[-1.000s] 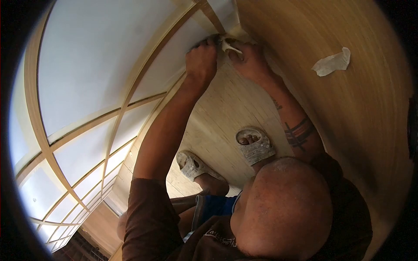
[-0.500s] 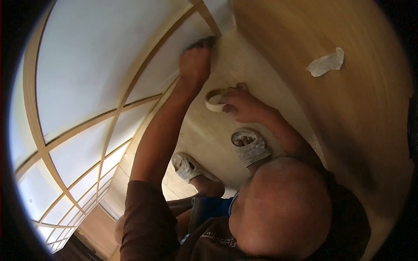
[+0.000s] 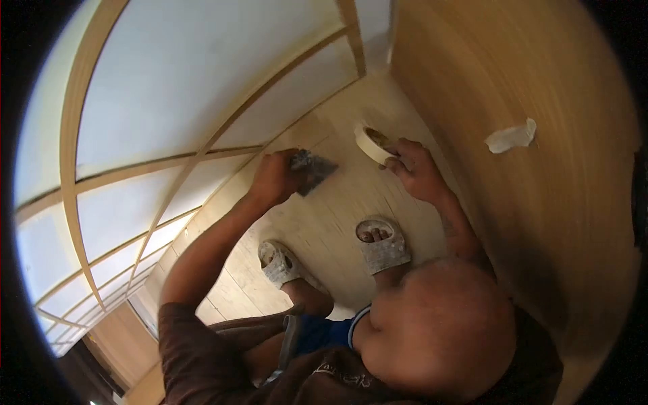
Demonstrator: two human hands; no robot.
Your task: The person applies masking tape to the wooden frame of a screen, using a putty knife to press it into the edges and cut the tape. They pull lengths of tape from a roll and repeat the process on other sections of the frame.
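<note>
My left hand (image 3: 275, 177) is closed around a scraper (image 3: 316, 172) with a flat, dark, wide blade; its handle is mostly hidden by my fingers. It is held above the pale wooden floor (image 3: 337, 209), beside the lattice frame. My right hand (image 3: 420, 172) grips a roll of cream masking tape (image 3: 370, 145) by its near edge. The roll is tilted, with its hollow middle showing. A gap of floor lies between the scraper and the tape.
A wooden lattice with white panels (image 3: 196, 81) runs along the left. To the right rises a brown wooden panel (image 3: 513, 223) with a torn whitish scrap (image 3: 511, 136) on it. My dusty sandals (image 3: 385, 251) are on the floor below my hands.
My left hand has come back from the lattice's lower far edge toward me with the scraper. My right hand has tilted the tape roll and shifted right; the view has shifted too.
</note>
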